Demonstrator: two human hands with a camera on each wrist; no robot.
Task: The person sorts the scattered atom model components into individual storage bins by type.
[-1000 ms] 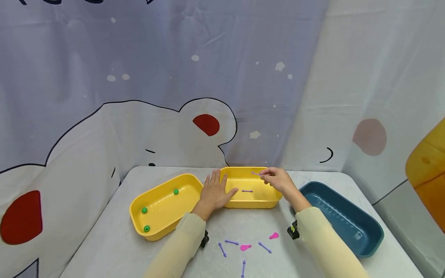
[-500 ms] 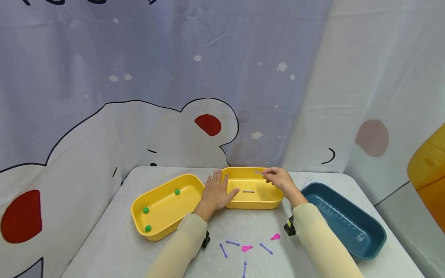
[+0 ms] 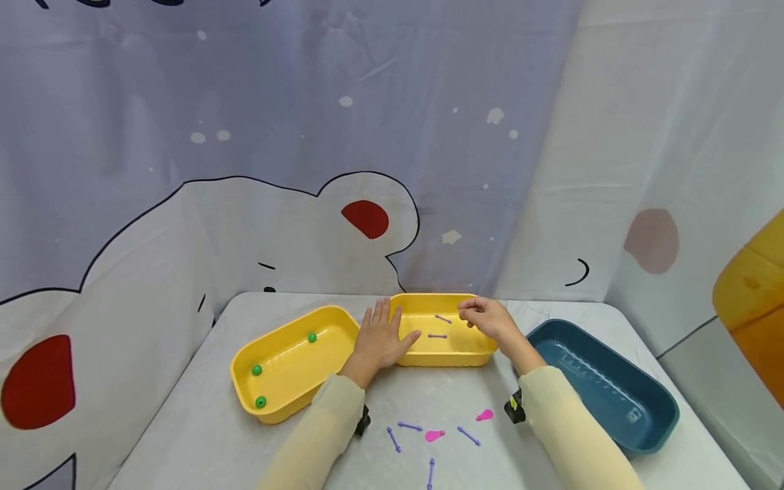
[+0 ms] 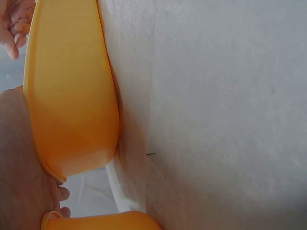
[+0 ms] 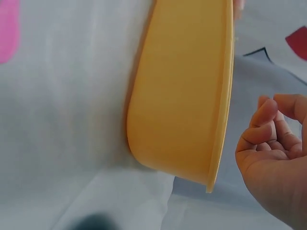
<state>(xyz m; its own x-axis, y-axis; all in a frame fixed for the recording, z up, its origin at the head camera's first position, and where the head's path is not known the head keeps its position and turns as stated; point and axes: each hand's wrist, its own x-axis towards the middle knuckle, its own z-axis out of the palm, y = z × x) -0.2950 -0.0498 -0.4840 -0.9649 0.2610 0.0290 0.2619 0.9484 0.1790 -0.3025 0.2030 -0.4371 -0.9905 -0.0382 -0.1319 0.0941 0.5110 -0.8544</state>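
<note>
While the left hand (image 3: pixel 380 338) stays flat on the near-left rim of the middle yellow tray (image 3: pixel 484 352), fingers straight and thumb over the edge, the right hand (image 3: pixel 486 318) has let go of its piece. Half a second ago a purple stick was pinched in the right fingertips above the tray's far side; now that second purple stick (image 3: pixel 443 318) lies on the tray floor, just beyond the first purple stick (image 3: pixel 437 336). Two in the tray, apart, not touching.

Right hand now: fingers loosely curled, nothing between them. The right wrist view confirms it, with the empty curled fingers (image 5: pixel 261 129) just beside the tray's outer wall (image 5: pixel 187 96). It hovers over the far-right corner of the tray, no contact that I can see.

Reading of it: drop done, hand free for another piece. Sorting looks colour/shape based:
- left yellow tray (image 3: pixel 245 361), holding three green beads (image 3: pixel 312 337)
- blue tray (image 3: pixel 655 435) at right, nothing visible inside
- loose on the table (image 3: pixel 184 435) near the person: four purple sticks (image 3: pixel 409 427) and two pink pieces (image 3: pixel 434 435)

Left wrist view shows only tray walls and tabletop, nothing new.
</note>
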